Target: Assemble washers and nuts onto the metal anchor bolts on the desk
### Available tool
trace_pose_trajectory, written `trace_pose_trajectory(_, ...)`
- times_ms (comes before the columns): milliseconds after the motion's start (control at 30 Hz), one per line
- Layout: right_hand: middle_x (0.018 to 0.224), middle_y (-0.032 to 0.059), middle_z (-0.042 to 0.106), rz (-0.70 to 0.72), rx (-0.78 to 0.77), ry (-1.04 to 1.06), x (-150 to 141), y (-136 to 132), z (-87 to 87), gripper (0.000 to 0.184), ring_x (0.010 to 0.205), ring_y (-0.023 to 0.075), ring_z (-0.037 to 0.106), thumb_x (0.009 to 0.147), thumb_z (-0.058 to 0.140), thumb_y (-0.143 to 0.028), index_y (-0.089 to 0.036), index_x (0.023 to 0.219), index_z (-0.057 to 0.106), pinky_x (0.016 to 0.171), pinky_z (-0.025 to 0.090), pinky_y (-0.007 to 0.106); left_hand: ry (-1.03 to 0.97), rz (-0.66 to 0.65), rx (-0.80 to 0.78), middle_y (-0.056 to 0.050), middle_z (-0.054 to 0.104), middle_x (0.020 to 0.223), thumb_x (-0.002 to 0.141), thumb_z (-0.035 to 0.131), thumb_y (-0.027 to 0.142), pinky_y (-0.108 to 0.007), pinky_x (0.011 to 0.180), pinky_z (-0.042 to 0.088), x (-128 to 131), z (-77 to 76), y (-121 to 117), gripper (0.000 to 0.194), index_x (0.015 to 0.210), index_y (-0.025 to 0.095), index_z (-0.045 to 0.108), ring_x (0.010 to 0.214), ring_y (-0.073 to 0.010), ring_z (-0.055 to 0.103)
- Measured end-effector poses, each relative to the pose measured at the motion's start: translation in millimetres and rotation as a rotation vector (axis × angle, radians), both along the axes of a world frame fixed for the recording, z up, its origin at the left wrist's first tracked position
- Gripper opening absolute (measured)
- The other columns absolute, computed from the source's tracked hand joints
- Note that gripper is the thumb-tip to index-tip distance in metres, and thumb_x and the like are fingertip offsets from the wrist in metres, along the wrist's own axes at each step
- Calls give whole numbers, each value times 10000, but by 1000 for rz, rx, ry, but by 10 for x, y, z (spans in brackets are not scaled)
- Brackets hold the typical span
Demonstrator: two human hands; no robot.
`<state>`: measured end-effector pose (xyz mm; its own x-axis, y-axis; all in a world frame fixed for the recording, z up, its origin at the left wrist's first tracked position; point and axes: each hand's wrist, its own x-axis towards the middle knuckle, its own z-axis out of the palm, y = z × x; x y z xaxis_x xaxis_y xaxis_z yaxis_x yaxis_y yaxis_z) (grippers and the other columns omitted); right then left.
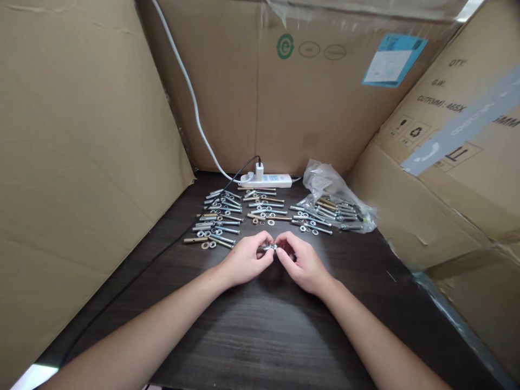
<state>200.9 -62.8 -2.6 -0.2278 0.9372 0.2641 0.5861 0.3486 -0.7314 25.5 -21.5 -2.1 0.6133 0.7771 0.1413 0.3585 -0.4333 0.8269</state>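
My left hand [246,260] and my right hand [301,264] meet over the middle of a dark wooden table [260,330]. Both pinch one small metal bolt [269,248] between their fingertips, the left at its left end and the right at its right end. Just beyond the hands lie several bolts and washers [221,219] in loose rows, a second group [264,208] in the middle and a third [311,223] to the right.
A clear plastic bag [335,203] holding more bolts lies at the right. A white power strip [266,179] with a plugged charger and white cable sits at the back. Cardboard walls [81,162] close in on the left, back and right.
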Motion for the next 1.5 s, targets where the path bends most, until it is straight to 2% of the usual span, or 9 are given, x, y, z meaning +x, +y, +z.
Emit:
trace_pose_trajectory(333, 654, -6, 577, -7, -20, -61, 18, 25, -18, 242, 597, 130, 510, 923, 414, -324, -196, 765, 546, 606, 392, 246, 36, -11, 28, 32, 564, 715, 831, 478, 244, -195, 537, 378, -2, 7, -23, 105, 898, 181, 530, 572, -89, 479)
trace_pose_trajectory(500, 755, 3, 609, -21, -20, -9, 21, 14, -11, 127, 644, 133, 541, 897, 467, -296, -203, 908, 553, 591, 397, 238, 12, 8, 9, 27, 577, 711, 828, 479, 253, -197, 541, 386, 3, 2, -11, 108, 876, 174, 534, 581, -93, 486)
trace_pose_trajectory(700, 704, -5, 588, -9, -13, -23, -4, 9, -6, 120, 618, 131, 525, 892, 472, -281, -201, 849, 550, 594, 395, 242, 30, -15, 16, 36, 555, 708, 835, 469, 253, -191, 535, 369, 0, 9, -22, 103, 886, 183, 525, 567, -86, 463)
trace_pose_trajectory(833, 700, 3, 595, 2, -16, -43, -1, 24, -32, 197, 626, 133, 526, 913, 438, -306, -194, 795, 550, 613, 394, 242, 49, -39, 17, 46, 514, 675, 838, 457, 252, -191, 512, 343, 3, 20, -47, 112, 888, 183, 530, 539, -81, 431)
trace_pose_trajectory(967, 615, -13, 538, 1, -28, -65, 13, 32, -43, 313, 573, 121, 483, 937, 396, -341, -190, 690, 516, 578, 368, 234, 60, -46, 27, 44, 504, 668, 834, 464, 260, -194, 506, 335, 5, 13, -53, 107, 865, 180, 528, 539, -84, 427)
trace_pose_trajectory(1167, 692, -7, 582, 19, -26, -49, 18, 17, -16, 171, 610, 131, 508, 895, 466, -303, -198, 786, 546, 603, 381, 237, 77, -60, 28, 48, 526, 689, 843, 460, 260, -191, 512, 335, 1, 16, -43, 113, 903, 195, 530, 546, -83, 437)
trace_pose_trajectory(1400, 567, -30, 466, 27, -76, -50, 17, 32, -45, 359, 534, 109, 428, 932, 391, -368, -187, 631, 465, 547, 328, 228, 92, -56, 46, 44, 533, 688, 836, 465, 260, -195, 516, 344, -3, 16, -63, 97, 884, 193, 515, 545, -87, 461)
trace_pose_trajectory(1500, 564, -31, 464, 7, -80, -35, 23, 30, -44, 375, 532, 108, 431, 938, 377, -378, -187, 626, 459, 549, 327, 228, 88, -52, 45, 41, 533, 692, 839, 460, 258, -197, 523, 352, 0, 24, -62, 96, 878, 191, 517, 552, -89, 464)
